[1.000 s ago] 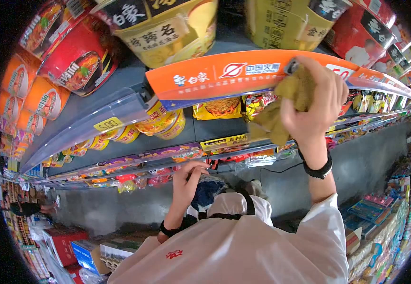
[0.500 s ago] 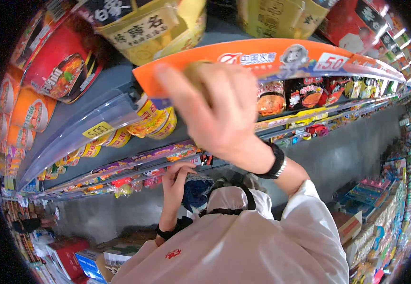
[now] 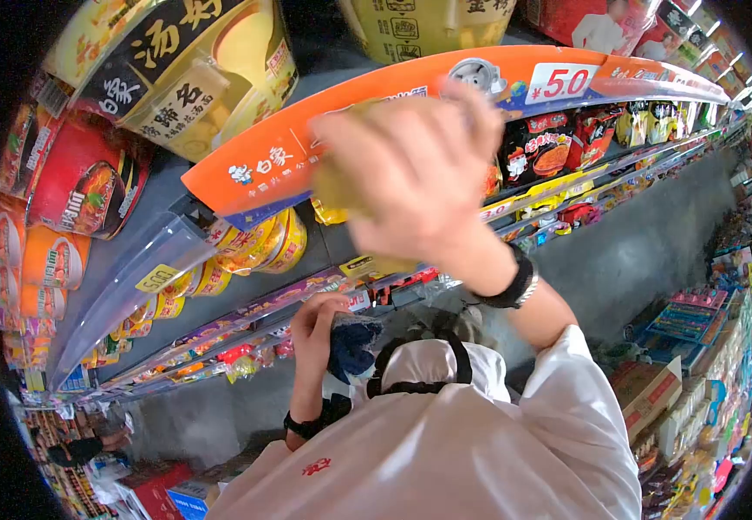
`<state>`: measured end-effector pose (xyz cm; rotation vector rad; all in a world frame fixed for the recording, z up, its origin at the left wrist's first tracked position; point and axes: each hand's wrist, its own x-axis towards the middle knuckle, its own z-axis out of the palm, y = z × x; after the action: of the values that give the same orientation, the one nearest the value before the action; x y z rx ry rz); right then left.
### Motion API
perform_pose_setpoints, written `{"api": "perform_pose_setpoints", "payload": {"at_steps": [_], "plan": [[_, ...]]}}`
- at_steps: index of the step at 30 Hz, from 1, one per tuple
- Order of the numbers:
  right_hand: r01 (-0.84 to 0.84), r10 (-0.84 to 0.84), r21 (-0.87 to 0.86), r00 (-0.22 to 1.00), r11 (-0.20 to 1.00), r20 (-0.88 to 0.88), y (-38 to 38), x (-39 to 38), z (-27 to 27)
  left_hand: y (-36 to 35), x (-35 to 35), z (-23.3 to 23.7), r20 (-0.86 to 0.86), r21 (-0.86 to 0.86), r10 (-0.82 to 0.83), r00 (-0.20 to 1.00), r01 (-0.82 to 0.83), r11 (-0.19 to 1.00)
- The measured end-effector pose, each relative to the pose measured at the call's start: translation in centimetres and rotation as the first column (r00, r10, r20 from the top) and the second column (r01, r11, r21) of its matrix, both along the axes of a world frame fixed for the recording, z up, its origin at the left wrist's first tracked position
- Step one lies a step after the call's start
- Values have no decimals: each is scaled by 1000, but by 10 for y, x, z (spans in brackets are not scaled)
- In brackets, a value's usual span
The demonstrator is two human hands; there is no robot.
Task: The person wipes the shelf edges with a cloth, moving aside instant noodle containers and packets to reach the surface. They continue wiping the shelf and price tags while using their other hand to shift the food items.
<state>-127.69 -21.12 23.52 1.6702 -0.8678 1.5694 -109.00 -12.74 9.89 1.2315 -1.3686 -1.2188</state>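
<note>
My right hand (image 3: pixel 419 169), blurred by motion, lies over the orange shelf strip (image 3: pixel 558 78) with its fingers bent round a yellowish-brown, cloth-like thing (image 3: pixel 335 178). That thing shows past the fingers on the left, and the palm hides the rest. Lower down, my left hand (image 3: pixel 313 328) has its fingers curled close to the edge of a lower shelf. Right beside it is a dark blue thing (image 3: pixel 354 348), partly under what looks like clear plastic. I cannot tell what the left fingers hold.
Yellow noodle tubs (image 3: pixel 194 74) and a red noodle tub (image 3: pixel 85 182) stand on the upper shelf. Below are yellow cup noodles (image 3: pixel 267 247) and black noodle packets (image 3: pixel 536 147). An open cardboard box (image 3: pixel 649 394) is at lower right. Another person's arm (image 3: pixel 116 439) appears far left.
My right hand has moved right along the orange strip with the yellowish-brown thing, uncovering its left end. The shelves have shifted left in view. My left hand stays near the lower shelf edge.
</note>
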Motion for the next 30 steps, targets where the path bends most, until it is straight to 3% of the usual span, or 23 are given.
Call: {"api": "perform_pose_setpoints", "payload": {"at_steps": [5, 7, 9, 12, 15, 18, 21, 23, 26, 28, 30], "plan": [[121, -114, 72, 989, 990, -90, 0, -79, 3, -7, -4, -3, 94, -99, 2, 996, 8, 995], [196, -185, 75, 974, 978, -131, 0, -103, 6, -8, -5, 5, 87, -47, 2, 996, 2, 999], [176, -170, 43, 979, 983, -116, -4, -119, 6, -8, -4, 7, 83, 9, 4, 997, -5, 1000], [172, -172, 2, 982, 985, -75, -5, -123, 6, -9, -1, 5, 110, -99, 17, 994, -6, 995], [147, -147, -3, 989, 989, 24, -6, -112, 3, -10, 9, 1, 80, -124, 10, 997, 0, 992], [51, -58, 61, 992, 997, 114, -3, -93, -1, -9, 17, 0, 11, -20, 36, 999, -35, 999], [17, -15, 90, 1000, 996, -25, 2, -64, 2, -8, 20, -1, 10, -24, 114, 993, -113, 993], [-33, 34, 125, 999, 992, -8, 4, -43, 3, -6, 24, -7, -67, 10, 99, 993, -99, 995], [-56, 63, 101, 995, 993, -72, 2, -16, 2, -5, 29, -16, -45, -35, 93, 995, -94, 995], [17, -15, 23, 998, 1000, -54, 3, 4, 1, -3, 35, -24, -57, -30, 111, 992, -113, 993], [-17, 19, 38, 998, 999, -53, 4, 21, 1, 2, 38, -24, -72, -23, 123, 990, -125, 992]]}}
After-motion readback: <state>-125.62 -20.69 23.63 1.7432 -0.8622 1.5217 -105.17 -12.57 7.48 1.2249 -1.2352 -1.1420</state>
